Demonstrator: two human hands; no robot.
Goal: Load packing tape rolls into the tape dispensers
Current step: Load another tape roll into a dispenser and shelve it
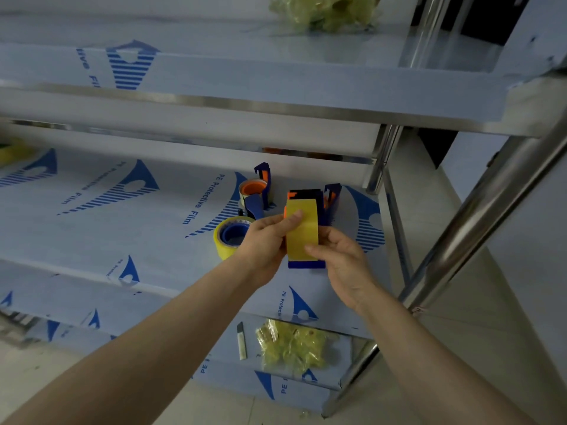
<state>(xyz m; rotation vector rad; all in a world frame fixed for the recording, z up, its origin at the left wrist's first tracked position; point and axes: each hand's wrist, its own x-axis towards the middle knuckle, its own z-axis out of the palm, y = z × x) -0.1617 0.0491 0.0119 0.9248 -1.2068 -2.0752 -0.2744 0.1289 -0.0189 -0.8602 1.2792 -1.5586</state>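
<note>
Together, left hand (264,243) and right hand (343,262) pinching yellow tape roll (302,231) — blue dispenser (306,264) behind it; film-covered shelf (122,234) below.

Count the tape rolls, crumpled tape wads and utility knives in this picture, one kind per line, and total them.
Tape rolls: 3 (held roll, blue-hub roll, orange-hub roll)
Crumpled tape wads: 2 (top-shelf wad, lower-shelf wad)
Utility knife: 1
Total: 6
A blurred yellow shape at the left edge is left uncounted.

Bare left hand (263,244), bare right hand (346,266), bare forearms (159,329).
</note>
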